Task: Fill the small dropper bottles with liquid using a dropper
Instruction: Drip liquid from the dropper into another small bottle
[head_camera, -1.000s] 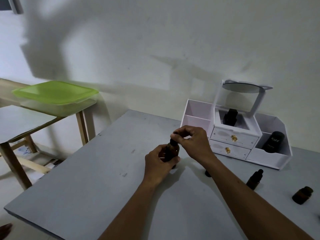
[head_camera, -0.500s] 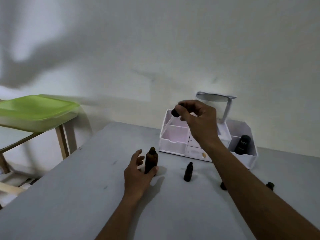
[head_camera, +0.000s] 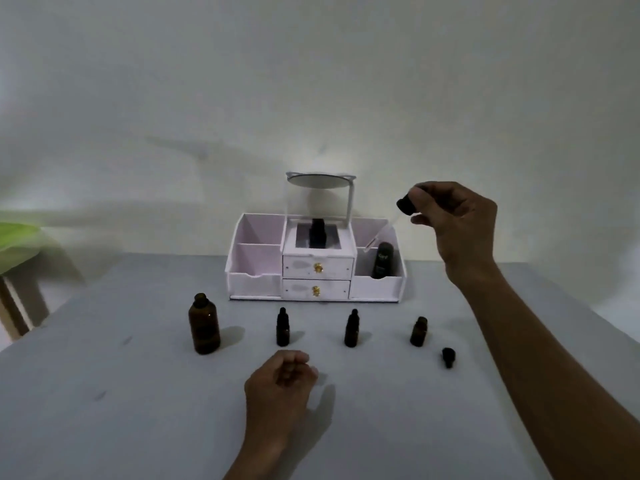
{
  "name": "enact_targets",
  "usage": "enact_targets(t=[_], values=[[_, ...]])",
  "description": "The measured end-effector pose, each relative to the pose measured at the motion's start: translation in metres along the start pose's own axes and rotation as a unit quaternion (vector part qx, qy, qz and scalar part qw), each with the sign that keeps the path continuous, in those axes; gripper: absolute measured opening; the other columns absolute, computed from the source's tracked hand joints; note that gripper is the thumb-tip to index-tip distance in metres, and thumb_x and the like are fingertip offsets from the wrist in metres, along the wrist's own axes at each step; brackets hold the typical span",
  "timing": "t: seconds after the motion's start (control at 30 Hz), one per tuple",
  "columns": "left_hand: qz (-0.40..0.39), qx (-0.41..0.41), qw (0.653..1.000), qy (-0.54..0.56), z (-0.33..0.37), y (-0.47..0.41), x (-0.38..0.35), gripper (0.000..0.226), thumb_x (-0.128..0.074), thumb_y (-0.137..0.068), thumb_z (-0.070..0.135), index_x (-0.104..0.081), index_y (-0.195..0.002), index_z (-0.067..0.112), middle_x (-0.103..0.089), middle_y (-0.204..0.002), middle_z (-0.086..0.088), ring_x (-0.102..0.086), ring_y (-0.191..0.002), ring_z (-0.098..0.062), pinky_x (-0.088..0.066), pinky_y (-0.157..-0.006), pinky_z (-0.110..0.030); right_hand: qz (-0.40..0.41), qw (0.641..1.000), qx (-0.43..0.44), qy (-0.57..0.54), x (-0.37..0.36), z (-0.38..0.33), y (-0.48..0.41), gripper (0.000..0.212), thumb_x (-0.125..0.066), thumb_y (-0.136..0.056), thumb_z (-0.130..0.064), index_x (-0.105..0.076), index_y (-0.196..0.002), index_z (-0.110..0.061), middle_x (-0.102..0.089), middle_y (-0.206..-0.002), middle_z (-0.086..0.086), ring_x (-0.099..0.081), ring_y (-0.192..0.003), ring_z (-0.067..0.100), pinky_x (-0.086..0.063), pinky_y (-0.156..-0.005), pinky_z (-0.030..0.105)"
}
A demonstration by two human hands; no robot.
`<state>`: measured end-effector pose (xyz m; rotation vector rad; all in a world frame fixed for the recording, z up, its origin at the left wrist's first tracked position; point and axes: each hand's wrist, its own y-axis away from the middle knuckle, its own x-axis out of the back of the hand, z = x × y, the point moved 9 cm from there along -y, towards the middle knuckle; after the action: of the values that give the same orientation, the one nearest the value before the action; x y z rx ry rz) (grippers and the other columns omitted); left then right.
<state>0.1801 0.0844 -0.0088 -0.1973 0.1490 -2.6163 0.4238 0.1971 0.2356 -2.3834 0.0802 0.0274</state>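
Left hand (head_camera: 280, 379) has let go of the big amber bottle (head_camera: 204, 323) and now sits lower centre, low over the tabletop (head_camera: 104, 410), fingers loosely curled, holding nothing. Right hand (head_camera: 453, 220), right of centre, pinches the dropper (head_camera: 406, 206) by its black bulb, with the glass tube slanting down-left. Three small dropper bottles (head_camera: 351, 329) stand in a row mid-frame; the rightmost looks uncapped, with a cap (head_camera: 448, 357) just beside it. Dropper is likely light with a fragile glass tip: grip at the bulb. The bottles probably tip easily, so steady them by the body.
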Motion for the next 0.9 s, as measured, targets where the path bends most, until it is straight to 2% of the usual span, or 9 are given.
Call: enact_targets(t=[0.1, 0.2, 0.3, 0.4, 0.5, 0.57, 0.7, 0.9], values=[[-0.07, -0.011, 0.998, 0.005, 0.009, 0.011, -0.063, 0.018, -0.078, -0.074, 0.006, -0.072, -0.083, 0.02, -0.072, -0.073, 0.006, -0.067, -0.071, -0.006, -0.05, -0.065, -0.012, 0.036, 0.999, -0.015, 0.018, 0.046, 0.017, 0.004, 0.004, -0.074, -0.087, -0.012, -0.075, -0.085, -0.016, -0.078, -0.077, 0.004, -0.076, -0.079, 0.026, -0.061, -0.072, 0.038], [-0.12, 0.005, 0.993, 0.017, 0.01, 0.01, -0.117, 0.026, -0.08, -0.074, 0.012, -0.071, -0.096, 0.024, -0.072, -0.086, 0.006, -0.066, -0.081, -0.001, -0.052, -0.073, -0.014, 0.059, 0.997, -0.035, 0.031, 0.081, 0.041, 0.011, 0.003, -0.074, -0.087, -0.013, -0.076, -0.086, -0.014, -0.078, -0.077, 0.004, -0.075, -0.081, 0.027, -0.061, -0.074, 0.039], [-0.145, 0.011, 0.989, 0.004, 0.008, -0.001, -0.161, 0.036, -0.081, -0.074, 0.015, -0.068, -0.105, 0.028, -0.069, -0.097, 0.01, -0.064, -0.091, 0.0, -0.053, -0.084, -0.018, 0.078, 0.994, -0.055, 0.043, 0.106, 0.065, 0.02, 0.001, -0.075, -0.087, -0.014, -0.076, -0.086, -0.014, -0.078, -0.076, 0.003, -0.076, -0.08, 0.026, -0.06, -0.073, 0.037], [-0.158, 0.002, 0.987, -0.007, 0.009, -0.018, -0.194, 0.045, -0.08, -0.075, 0.018, -0.062, -0.114, 0.03, -0.065, -0.104, 0.014, -0.061, -0.097, 0.002, -0.05, -0.083, -0.012, 0.097, 0.992, -0.069, 0.05, 0.123, 0.089, 0.028, 0.004, -0.075, -0.086, -0.014, -0.076, -0.083, -0.016, -0.077, -0.074, 0.002, -0.075, -0.077, 0.023, -0.059, -0.071, 0.035], [-0.156, -0.013, 0.987, -0.026, 0.01, -0.035, -0.213, 0.051, -0.081, -0.075, 0.023, -0.059, -0.121, 0.029, -0.062, -0.107, 0.015, -0.057, -0.095, 0.006, -0.043, -0.076, -0.004, 0.108, 0.989, -0.086, 0.053, 0.131, 0.111, 0.035, 0.003, -0.076, -0.085, -0.015, -0.075, -0.084, -0.017, -0.077, -0.073, 0.0, -0.075, -0.076, 0.022, -0.059, -0.07, 0.035], [-0.147, -0.025, 0.988, -0.038, 0.01, -0.044, -0.221, 0.054, -0.082, -0.073, 0.027, -0.059, -0.122, 0.029, -0.063, -0.106, 0.016, -0.057, -0.093, 0.006, -0.042, -0.074, -0.004, 0.11, 0.988, -0.094, 0.053, 0.134, 0.124, 0.037, 0.002, -0.077, -0.085, -0.015, -0.075, -0.085, -0.015, -0.077, -0.074, 0.001, -0.076, -0.076, 0.023, -0.059, -0.07, 0.035], [-0.145, -0.042, 0.987, -0.05, 0.009, -0.053, -0.23, 0.056, -0.083, -0.071, 0.032, -0.06, -0.122, 0.029, -0.064, -0.106, 0.016, -0.059, -0.096, 0.003, -0.046, -0.081, -0.013, 0.109, 0.988, -0.101, 0.051, 0.135, 0.139, 0.041, 0.002, -0.077, -0.084, -0.014, -0.076, -0.083, -0.015, -0.077, -0.074, 0.002, -0.075, -0.077, 0.024, -0.059, -0.071, 0.037], [-0.16, -0.059, 0.983, -0.062, 0.005, -0.055, -0.236, 0.051, -0.082, -0.072, 0.032, -0.064, -0.12, 0.024, -0.066, -0.109, 0.014, -0.06, -0.099, 0.003, -0.046, -0.089, -0.014, 0.107, 0.988, -0.103, 0.038, 0.132, 0.146, 0.045, 0.004, -0.076, -0.085, -0.011, -0.075, -0.083, -0.014, -0.076, -0.071, 0.0, -0.073, -0.069, 0.017, -0.058, -0.069, 0.033]])
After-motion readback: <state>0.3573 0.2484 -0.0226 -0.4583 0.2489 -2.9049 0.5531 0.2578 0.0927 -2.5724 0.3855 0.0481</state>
